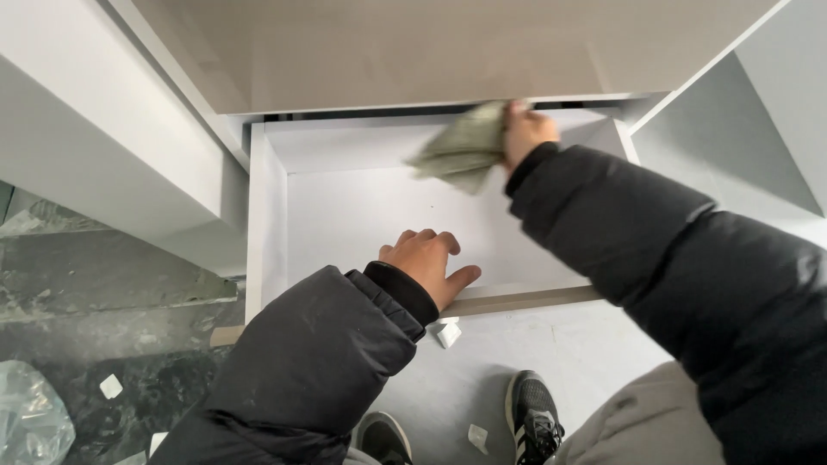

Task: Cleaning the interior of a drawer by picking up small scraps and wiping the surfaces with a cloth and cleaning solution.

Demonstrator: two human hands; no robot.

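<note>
A white drawer [267, 224] stands pulled out from a pale cabinet. My left hand [426, 263] rests on the drawer's front edge with the fingers curled over it into the drawer. At the back right of the drawer, just under the cabinet panel above, my right hand [525, 131] grips a crumpled greenish-grey cloth [461, 151]. The cloth is blurred and hangs to the left of that hand. Both arms wear dark puffy jacket sleeves. The drawer's white bottom [362, 215] shows nothing lying in it.
A beige cabinet front [448, 43] overhangs the drawer. A white side panel [95, 120] stands at the left and another panel [758, 120] at the right. Below are my dark shoes [532, 413], small white scraps [448, 334] and a clear plastic bag [30, 422] on dark marbled flooring.
</note>
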